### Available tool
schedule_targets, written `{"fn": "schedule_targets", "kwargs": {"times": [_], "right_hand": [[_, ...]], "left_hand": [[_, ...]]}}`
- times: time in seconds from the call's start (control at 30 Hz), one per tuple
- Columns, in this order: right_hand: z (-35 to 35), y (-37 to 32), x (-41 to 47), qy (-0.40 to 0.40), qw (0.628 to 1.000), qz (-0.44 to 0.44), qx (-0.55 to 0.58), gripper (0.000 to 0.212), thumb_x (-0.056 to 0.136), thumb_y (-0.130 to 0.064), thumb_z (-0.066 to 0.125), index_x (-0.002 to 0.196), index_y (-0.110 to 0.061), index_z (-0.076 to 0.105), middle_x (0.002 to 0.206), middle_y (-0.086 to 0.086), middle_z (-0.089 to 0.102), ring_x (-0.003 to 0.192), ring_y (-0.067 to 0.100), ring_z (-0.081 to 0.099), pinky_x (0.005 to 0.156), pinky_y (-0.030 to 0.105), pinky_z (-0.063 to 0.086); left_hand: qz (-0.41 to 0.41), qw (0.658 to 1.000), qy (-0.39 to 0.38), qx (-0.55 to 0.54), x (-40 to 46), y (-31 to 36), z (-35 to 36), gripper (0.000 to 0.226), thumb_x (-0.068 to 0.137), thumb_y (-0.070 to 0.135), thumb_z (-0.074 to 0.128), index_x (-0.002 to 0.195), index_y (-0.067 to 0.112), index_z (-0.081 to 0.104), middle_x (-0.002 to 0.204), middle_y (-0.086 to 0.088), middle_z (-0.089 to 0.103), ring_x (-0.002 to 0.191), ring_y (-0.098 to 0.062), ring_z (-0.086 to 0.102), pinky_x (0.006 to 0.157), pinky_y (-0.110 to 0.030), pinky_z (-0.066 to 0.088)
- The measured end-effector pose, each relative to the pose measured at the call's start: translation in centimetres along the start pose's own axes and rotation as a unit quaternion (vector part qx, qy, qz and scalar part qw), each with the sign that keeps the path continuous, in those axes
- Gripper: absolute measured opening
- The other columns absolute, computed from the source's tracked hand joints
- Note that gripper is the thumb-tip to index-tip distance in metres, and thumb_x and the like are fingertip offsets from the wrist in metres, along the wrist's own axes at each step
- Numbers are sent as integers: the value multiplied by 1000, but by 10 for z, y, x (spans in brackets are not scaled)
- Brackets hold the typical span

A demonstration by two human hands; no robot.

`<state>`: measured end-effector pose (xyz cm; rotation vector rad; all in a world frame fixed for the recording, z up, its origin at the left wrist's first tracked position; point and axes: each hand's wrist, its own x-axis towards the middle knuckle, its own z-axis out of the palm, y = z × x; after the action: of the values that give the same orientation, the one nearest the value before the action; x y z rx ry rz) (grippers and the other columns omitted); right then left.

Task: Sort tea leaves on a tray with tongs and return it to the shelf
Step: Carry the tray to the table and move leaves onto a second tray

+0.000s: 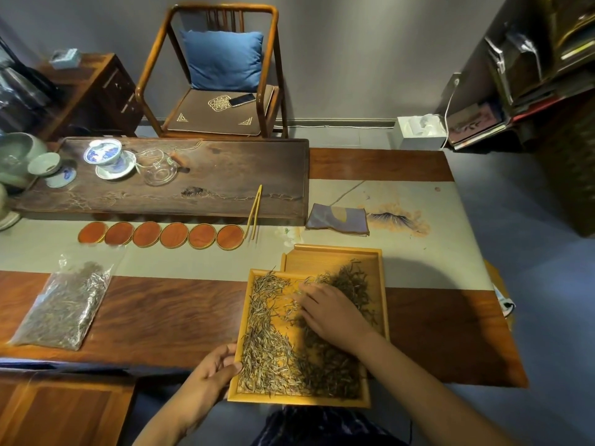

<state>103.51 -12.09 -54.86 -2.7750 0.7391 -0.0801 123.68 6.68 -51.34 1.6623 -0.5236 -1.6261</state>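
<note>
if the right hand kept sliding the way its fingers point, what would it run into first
The right hand points up-left across the front tray. It would first meet the pale tea leaves, then probably the tray's left wall; depth is uncertain.

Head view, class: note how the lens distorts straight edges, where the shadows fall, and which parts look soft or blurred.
Head view: wide-angle lens bows the table edges and tilts the chair; warm light falls on the tray, with a soft shadow right of the second tray; the corners darken, the shelf at upper right is dim and smeared; the tea leaves stay fairly sharp.
</note>
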Motion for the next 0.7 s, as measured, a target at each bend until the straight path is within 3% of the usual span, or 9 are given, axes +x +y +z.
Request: {"fn": "schedule_targets", "kwargs": {"times": [0.1,0.17,0.33,0.4,0.47,0.53,0.63,0.7], "right_hand": [[0,11,-8,16,1000,18,14,39,86,-21,63,125,-19,57,127,4,61,115,23,59,99,37,48],[-1,18,-14,15,999,29,18,48,79,-11,67,126,-17,58,127,6,61,115,23,59,100,36,45],[-5,29,-19,55,996,71,7,53,68,1,71,119,-10,63,122,11,63,113,29,60,103,31,35],[-8,23,-15,104,991,80,-4,42,69,0,68,110,-9,67,114,11,65,109,29,60,104,37,39],[-12,5,-5,134,987,82,22,34,79,-7,52,110,-9,65,113,10,63,111,29,57,103,42,46],[-13,-19,11,130,988,64,58,38,81,-10,47,115,-10,63,116,9,62,112,27,56,100,42,47],[-9,-46,33,112,990,9,83,44,81,-15,54,125,-12,58,128,12,59,118,29,54,100,43,46],[-7,-53,43,111,991,-17,75,44,85,-24,44,126,-12,58,130,11,58,119,29,54,102,42,43]], "left_hand": [[1,1000,-7,-12,-1,2,1,39,81,15,60,117,2,56,108,-20,72,99,-30,70,78,-27,54],[-1,1000,-5,-20,-2,2,1,27,91,8,57,118,1,55,108,-19,72,99,-30,70,75,-26,55],[5,1000,-2,-7,-5,3,1,22,96,-2,48,117,-4,55,110,-22,70,97,-25,71,73,-21,54],[9,1000,-3,2,-5,4,2,23,96,-4,44,116,-5,55,108,-20,71,95,-21,71,72,-18,52],[12,1000,2,11,-6,5,3,23,96,-4,44,116,-5,56,106,-16,73,93,-17,71,71,-15,51],[12,1000,0,15,-5,4,3,24,96,-4,44,116,-6,55,104,-14,74,93,-17,71,71,-15,51],[11,1000,2,14,-5,6,6,23,96,-5,44,115,-5,56,99,-13,75,89,-16,72,69,-15,51],[10,1000,5,6,-4,5,7,23,96,-5,44,116,-6,55,101,-16,74,90,-19,71,70,-17,52]]}}
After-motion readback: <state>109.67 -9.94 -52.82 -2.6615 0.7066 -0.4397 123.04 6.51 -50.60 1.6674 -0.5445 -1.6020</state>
